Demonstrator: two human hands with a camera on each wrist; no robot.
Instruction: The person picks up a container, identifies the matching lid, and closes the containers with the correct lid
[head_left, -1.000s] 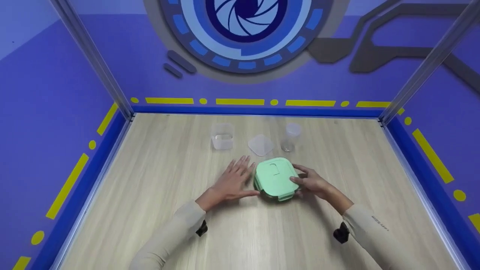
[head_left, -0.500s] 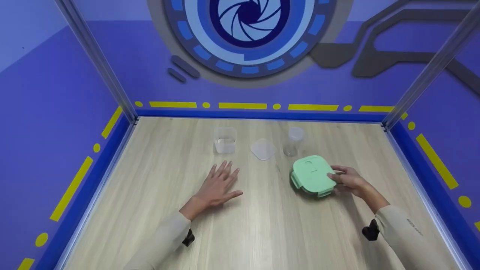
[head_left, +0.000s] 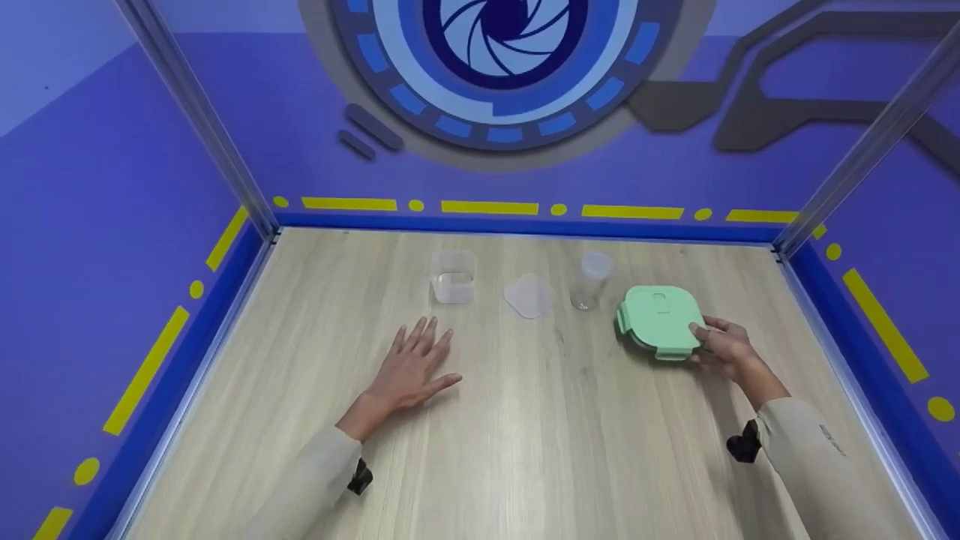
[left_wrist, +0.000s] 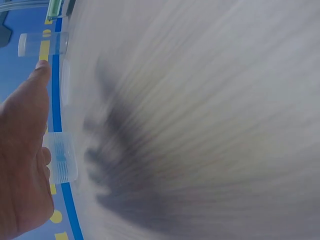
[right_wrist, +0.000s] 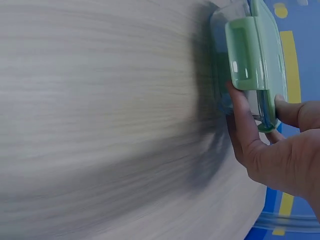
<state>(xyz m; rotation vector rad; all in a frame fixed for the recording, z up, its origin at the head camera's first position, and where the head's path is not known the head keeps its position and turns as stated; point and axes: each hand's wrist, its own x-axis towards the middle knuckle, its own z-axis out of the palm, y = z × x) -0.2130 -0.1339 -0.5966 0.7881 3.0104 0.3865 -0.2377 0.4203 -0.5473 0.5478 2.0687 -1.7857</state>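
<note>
My right hand [head_left: 726,346] grips the right side of a food container [head_left: 660,319] with a mint-green snap lid and clear walls. The thumb lies on top of the lid and the fingers hold the side below it, as the right wrist view shows on the container [right_wrist: 267,55]. Two of its side clips show folded down in the head view. My left hand [head_left: 405,369] is spread with straight fingers over the left part of the table, holding nothing. In the left wrist view its shadow falls on the wood beside the hand [left_wrist: 22,165].
Along the back stand a clear square tub [head_left: 453,277] and a clear jar [head_left: 591,281] with a whitish lid. A flat translucent lid [head_left: 529,296] lies between them. Blue printed walls with metal corner posts enclose the wooden table [head_left: 510,435].
My right hand has carried the green-lidded container to the right and slightly back, past the jar. My left hand has left the container's side and moved left.
</note>
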